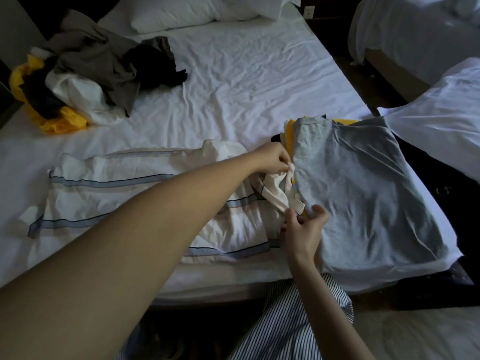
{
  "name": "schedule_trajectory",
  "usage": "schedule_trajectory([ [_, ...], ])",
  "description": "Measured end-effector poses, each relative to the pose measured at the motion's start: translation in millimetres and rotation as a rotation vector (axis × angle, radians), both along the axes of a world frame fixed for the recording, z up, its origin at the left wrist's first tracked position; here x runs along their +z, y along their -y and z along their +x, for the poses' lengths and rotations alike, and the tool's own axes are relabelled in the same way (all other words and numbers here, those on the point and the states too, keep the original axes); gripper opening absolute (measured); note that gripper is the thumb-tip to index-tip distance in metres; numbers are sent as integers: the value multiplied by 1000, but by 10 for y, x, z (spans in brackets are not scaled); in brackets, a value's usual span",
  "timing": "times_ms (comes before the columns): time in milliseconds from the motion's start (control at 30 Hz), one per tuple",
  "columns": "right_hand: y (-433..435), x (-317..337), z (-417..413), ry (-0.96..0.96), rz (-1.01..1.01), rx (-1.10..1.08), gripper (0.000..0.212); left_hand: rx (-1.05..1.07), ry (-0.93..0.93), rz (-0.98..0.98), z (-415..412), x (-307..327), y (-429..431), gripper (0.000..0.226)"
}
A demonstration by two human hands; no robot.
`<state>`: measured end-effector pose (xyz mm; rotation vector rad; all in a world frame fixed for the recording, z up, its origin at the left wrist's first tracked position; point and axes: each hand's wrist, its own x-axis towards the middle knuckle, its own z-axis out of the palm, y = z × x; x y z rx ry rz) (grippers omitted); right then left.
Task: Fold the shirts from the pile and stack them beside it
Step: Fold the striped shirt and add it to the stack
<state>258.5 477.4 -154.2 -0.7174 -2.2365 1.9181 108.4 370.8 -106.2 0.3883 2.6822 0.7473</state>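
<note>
A white shirt with blue stripes (pixel 124 193) lies spread flat across the near part of the bed. My left hand (pixel 270 159) pinches its collar end at the top. Lower down, my right hand (pixel 305 227) pinches the same collar end. Right of my hands lies a stack of folded shirts (pixel 363 188) with a light grey one on top and yellow ones showing beneath. An unfolded pile of shirts (pixel 83 76), grey, black, white and yellow, sits at the far left of the bed.
The bed has a wrinkled white sheet (pixel 246 81) and a white pillow (pixel 187 11) at its head. Another white pillow (pixel 441 126) lies at the right. A dark bag (pixel 428 287) sits under the folded stack at the bed's right edge.
</note>
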Motion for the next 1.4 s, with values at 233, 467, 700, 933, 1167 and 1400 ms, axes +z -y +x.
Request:
schedule_trajectory([
  [233,60,3,-42,-115,-1,-133,32,-25,66,89,-71,106,136,29],
  [467,15,226,-487,-264,592,284,27,-153,-79,-322,99,4,745,25],
  [700,-24,353,-1264,-22,1144,897,17,-168,-248,-308,195,-50,971,7],
  [933,-188,424,-1482,-92,551,571,50,74,-158,-169,49,-35,847,9],
  [1167,-365,323,-1553,-47,517,609,46,109,76,-175,-46,-201,677,49],
  [1400,-606,427,-1612,98,224,618,19,183,-192,-248,-16,-235,477,26],
])
